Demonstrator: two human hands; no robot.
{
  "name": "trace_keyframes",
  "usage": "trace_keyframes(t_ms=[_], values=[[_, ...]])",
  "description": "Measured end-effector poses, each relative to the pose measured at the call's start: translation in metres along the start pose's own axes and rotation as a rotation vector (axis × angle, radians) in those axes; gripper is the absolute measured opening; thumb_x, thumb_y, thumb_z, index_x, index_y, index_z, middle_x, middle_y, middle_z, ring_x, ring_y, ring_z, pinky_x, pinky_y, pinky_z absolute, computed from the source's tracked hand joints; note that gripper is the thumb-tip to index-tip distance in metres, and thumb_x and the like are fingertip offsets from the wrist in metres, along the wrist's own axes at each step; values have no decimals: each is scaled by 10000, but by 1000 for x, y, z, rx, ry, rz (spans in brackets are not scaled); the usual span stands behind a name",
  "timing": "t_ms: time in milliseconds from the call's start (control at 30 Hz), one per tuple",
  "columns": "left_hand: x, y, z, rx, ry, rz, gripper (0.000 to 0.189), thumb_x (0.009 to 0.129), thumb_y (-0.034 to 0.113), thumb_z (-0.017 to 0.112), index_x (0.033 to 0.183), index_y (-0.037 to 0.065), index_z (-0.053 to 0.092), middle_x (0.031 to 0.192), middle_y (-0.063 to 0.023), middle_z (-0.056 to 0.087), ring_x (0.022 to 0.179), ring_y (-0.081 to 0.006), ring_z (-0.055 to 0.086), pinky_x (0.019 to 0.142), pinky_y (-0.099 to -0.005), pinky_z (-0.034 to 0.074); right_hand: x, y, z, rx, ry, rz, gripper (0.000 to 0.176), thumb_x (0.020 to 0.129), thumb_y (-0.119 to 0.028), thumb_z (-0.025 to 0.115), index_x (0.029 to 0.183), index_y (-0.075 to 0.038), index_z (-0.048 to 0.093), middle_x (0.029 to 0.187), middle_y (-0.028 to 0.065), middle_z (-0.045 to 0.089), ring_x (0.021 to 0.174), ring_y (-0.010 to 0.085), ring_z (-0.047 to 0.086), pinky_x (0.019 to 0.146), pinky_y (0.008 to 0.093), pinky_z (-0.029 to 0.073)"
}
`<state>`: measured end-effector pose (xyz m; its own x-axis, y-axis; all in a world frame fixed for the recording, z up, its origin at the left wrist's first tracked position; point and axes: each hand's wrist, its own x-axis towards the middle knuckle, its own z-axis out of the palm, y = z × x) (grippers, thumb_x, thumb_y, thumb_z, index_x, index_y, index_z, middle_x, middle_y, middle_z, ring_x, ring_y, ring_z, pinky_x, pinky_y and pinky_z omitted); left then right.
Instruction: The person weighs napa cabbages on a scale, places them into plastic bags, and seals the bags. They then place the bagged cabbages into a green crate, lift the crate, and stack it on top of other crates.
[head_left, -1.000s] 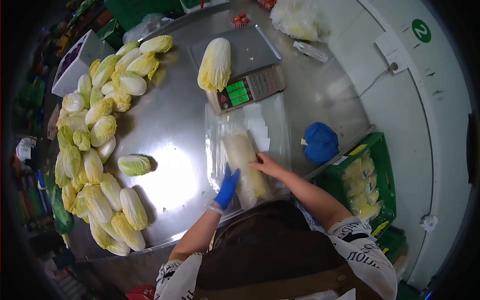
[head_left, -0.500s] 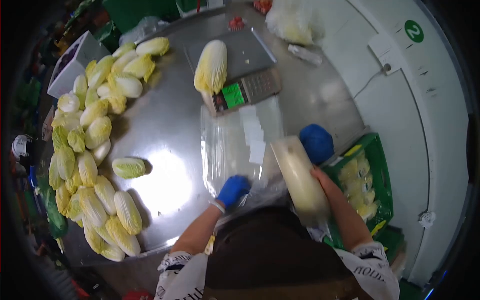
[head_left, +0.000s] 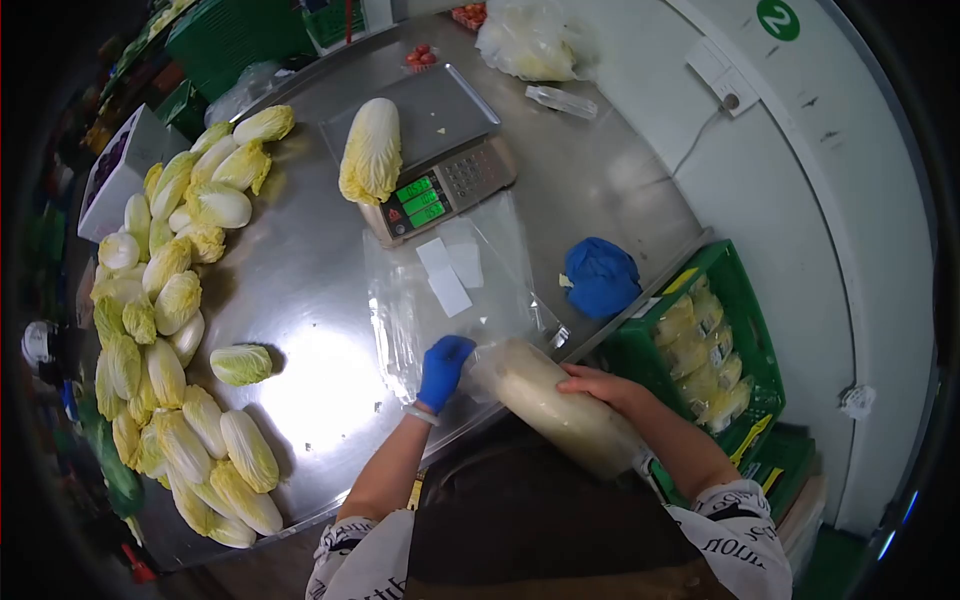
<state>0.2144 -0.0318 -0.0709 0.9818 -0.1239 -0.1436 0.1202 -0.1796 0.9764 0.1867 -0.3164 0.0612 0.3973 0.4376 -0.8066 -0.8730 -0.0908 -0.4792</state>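
My left hand (head_left: pixel 443 372), in a blue glove, has its fingers pressed together at the open end of a clear bag around a long pale vegetable (head_left: pixel 565 410). My bare right hand (head_left: pixel 598 385) grips that bagged vegetable from its right side, in front of my apron. Flat clear bags (head_left: pixel 400 320) lie on the steel table beyond my left hand, with white slips (head_left: pixel 443 277) on them. Above them stands a scale (head_left: pixel 470 172) with a green lit display. One napa cabbage (head_left: pixel 371 150) lies across its plate and left edge.
Many cabbages (head_left: pixel 165 375) are piled along the table's left side, with one (head_left: pixel 241 364) apart. A blue crumpled bundle (head_left: pixel 601 277) sits near the right edge, beside a green crate (head_left: pixel 745 330) of wrapped cabbages. A white box (head_left: pixel 130 165) stands at far left.
The bagged vegetable has swung left, and its bag's end now meets my left hand. My left hand has lifted off the flat bags. The view has shifted, and the white slips lie differently.
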Motion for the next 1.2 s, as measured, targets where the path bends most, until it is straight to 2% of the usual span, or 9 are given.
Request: trace_keyframes(t_ms=[67, 267, 567, 700, 800, 933, 1033, 1067, 1200], values=[[4, 3, -6, -203, 35, -58, 97, 892, 6, 584, 969, 0, 643, 894, -30, 643, 823, -103, 581, 772, -240, 476, 9, 11, -9, 88, 41, 55, 579, 856, -321, 640, 1310, -22, 442, 1118, 108, 584, 958, 172, 595, 812, 324, 497], [8, 65, 18, 287, 122, 464, 99, 827, 27, 609, 924, 29, 628, 984, -118, 627, 952, -266, 582, 864, -341, 435, 10, -13, 17, 30, 119, -15, 506, 865, -298, 634, 1262, -22, 486, 1067, 86, 607, 929, 143, 601, 779, 300, 498], [-17, 141, 32, 184, 150, 496, 133, 790, 11, 607, 913, 60, 601, 1220, -124, 583, 1231, -353, 465, 1039, -437, 336, 46, -19, 45, 284, 137, -481, 414, 903, -238, 589, 1238, -14, 493, 1105, 85, 598, 946, 148, 595, 819, 293, 487], [-44, 167, 26, 251, -181, 688, 255, 791, 93, 663, 1034, 46, 602, 1295, -145, 519, 1281, -351, 412, 1071, -493, 276, 79, 1, 30, 624, 69, -356, 533, 909, -279, 591, 1323, -8, 392, 1136, 93, 574, 1018, 187, 566, 863, 304, 468], [-49, 183, 7, 82, 474, 243, 664, 765, 180, 753, 1312, -15, 432, 1339, -199, 454, 1326, -310, 340, 1084, -417, 286, 33, -49, 83, 224, 350, -411, 530, 882, -344, 624, 1249, 3, 461, 1072, 100, 583, 930, 187, 583, 815, 311, 476], [-80, 163, 5, -896, -118, -778, 518, 956, 362, 530, 1357, 63, 395, 1240, -98, 550, 1037, -205, 595, 902, -358, 497, 39, -45, 103, 113, 382, -381, 541, 901, -325, 602, 1289, 7, 425, 1084, 125, 583, 987, 202, 561, 841, 326, 454], [-112, 178, 0, -1225, -64, -798, 550, 961, 393, 505, 1347, 12, 413, 1236, -119, 552, 1085, -213, 574, 901, -338, 491, 23, -39, 122, -139, 418, -538, 499, 923, -283, 567, 1295, 20, 427, 1167, 138, 550, 1072, 224, 529, 917, 346, 423], [-115, 178, -9, -983, -101, -823, 522, 965, 391, 496, 1320, 12, 441, 1196, -118, 575, 1044, -211, 593, 884, -335, 502, 30, -19, 114, -294, 308, -787, 487, 931, -250, 547, 1313, 23, 418, 1280, 167, 483, 1195, 266, 460, 1005, 365, 366], [-132, 159, -37, -754, -147, -803, 336, 981, 277, 446, 1188, 35, 555, 1023, -60, 636, 874, -163, 629, 762, -283, 518, -18, -39, 140, -764, 148, -820, 529, 894, -229, 589, 1337, 6, 422, 1356, 222, 419, 1307, 329, 370, 1082, 364, 290]])
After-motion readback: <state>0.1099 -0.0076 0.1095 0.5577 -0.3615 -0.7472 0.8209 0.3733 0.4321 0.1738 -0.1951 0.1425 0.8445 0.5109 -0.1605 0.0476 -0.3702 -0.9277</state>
